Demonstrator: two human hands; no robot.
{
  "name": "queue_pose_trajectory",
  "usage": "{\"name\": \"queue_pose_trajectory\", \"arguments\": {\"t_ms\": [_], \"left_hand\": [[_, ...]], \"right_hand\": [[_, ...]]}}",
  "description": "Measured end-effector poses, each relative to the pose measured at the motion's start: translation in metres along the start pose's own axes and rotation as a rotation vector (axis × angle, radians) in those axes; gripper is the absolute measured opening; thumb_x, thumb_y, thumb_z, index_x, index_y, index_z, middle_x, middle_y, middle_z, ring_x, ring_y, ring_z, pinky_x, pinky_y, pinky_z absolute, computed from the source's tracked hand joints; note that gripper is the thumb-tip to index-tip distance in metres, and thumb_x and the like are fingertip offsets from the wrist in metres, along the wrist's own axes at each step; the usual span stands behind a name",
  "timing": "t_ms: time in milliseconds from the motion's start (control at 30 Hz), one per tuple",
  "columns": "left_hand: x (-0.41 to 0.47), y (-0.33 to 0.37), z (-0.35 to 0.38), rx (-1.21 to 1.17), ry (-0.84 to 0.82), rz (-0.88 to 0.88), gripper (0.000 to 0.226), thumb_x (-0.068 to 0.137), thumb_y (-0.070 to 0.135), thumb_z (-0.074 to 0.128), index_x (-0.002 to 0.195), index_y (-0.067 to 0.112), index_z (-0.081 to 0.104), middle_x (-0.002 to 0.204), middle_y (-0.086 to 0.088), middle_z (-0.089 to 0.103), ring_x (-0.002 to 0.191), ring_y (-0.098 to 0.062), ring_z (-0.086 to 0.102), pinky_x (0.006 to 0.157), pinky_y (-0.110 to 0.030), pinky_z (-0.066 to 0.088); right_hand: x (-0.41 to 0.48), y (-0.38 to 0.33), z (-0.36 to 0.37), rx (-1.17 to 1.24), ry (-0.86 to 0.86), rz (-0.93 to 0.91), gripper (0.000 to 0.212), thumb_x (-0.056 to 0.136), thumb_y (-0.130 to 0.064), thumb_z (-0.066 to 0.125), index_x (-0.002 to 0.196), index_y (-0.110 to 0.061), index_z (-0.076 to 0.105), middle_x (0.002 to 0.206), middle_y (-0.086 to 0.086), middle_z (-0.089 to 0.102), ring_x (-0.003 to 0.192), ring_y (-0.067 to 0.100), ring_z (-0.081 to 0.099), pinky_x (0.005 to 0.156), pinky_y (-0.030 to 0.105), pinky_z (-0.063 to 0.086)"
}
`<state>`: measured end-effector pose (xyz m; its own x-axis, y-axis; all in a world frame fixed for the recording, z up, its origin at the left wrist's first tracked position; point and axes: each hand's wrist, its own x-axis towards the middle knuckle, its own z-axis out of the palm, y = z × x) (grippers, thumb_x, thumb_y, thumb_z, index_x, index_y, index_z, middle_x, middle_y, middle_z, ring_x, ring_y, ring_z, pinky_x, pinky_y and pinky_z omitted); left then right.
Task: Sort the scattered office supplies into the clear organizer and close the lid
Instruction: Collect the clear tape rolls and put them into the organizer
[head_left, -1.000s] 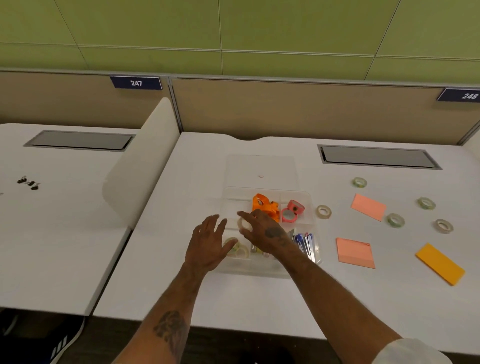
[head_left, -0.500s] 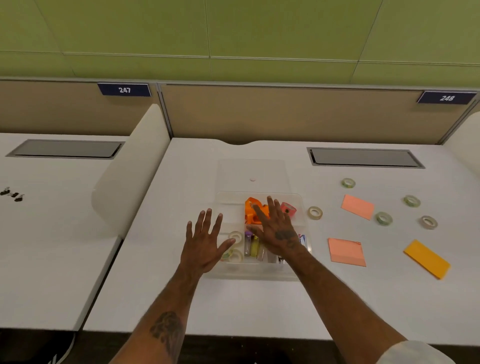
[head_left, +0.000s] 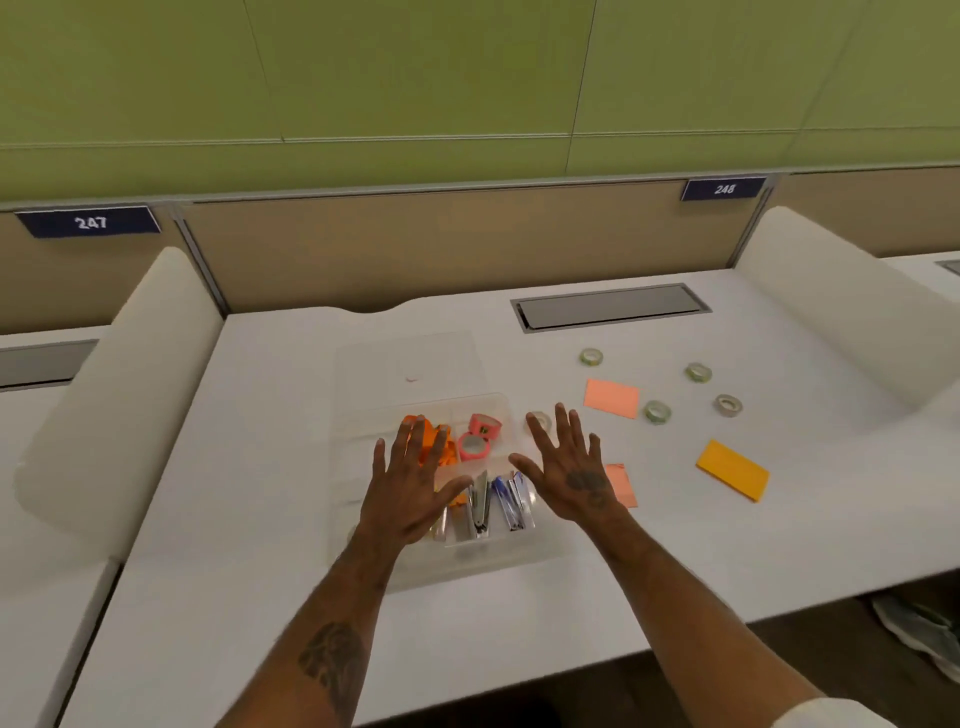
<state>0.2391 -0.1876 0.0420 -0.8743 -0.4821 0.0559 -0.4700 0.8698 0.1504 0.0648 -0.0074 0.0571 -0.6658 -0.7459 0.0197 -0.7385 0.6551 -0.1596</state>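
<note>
Shifted rightward, left hand (head_left: 410, 493) and right hand (head_left: 574, 470) splay at clear plastic organizer (head_left: 493, 553).

- One head-worn wide-angle view, looking forward and down from above the near edge of the white surface (head_left: 270, 467).
- It faces the tan partition (head_left: 415, 249), close over both forearms.

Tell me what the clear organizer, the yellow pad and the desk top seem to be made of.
Clear organizer: probably transparent plastic, glossy; its contents show through the walls.
Yellow pad: matte paper, likely stacked sticky notes, as its near edge shows thickness.
Desk top: smooth white laminate or similar, with a soft sheen; the look leaves it open.
</note>
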Motion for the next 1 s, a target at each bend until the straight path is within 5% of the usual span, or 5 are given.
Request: {"name": "queue_pose_trajectory", "arguments": {"t_ms": [133,367,1000], "left_hand": [[0.023,0.045,0.002,0.025,0.011,0.089,0.087,0.083,0.080,0.001,0.155,0.031,0.003,0.164,-0.007,0.000,0.151,-0.026,-0.004,0.118,-0.054,0.001],[0.069,0.118,0.017,0.017,-0.022,0.144,0.082,0.084,0.079,0.004,0.152,0.035,-0.012,0.162,-0.002,-0.018,0.148,-0.021,-0.021,0.118,-0.050,-0.010],[0.193,0.316,0.087,-0.031,-0.115,0.176,0.081,0.084,0.078,0.005,0.150,0.035,-0.017,0.158,0.000,-0.020,0.149,-0.022,-0.016,0.120,-0.047,0.002]], "right_hand": [[-0.008,0.042,-0.011,-0.030,0.022,0.081,0.091,0.077,-0.078,-0.009,0.153,-0.032,0.010,0.161,0.017,0.002,0.148,0.036,0.004,0.114,0.058,0.017],[-0.004,0.119,-0.025,-0.025,0.011,0.135,0.091,0.082,-0.076,-0.006,0.151,-0.025,0.025,0.158,0.022,0.015,0.145,0.042,0.016,0.108,0.063,0.026],[0.041,0.374,-0.022,-0.020,-0.096,0.201,0.097,0.071,-0.080,-0.018,0.153,-0.033,0.004,0.162,0.012,-0.001,0.149,0.032,-0.001,0.115,0.056,0.015]]}}
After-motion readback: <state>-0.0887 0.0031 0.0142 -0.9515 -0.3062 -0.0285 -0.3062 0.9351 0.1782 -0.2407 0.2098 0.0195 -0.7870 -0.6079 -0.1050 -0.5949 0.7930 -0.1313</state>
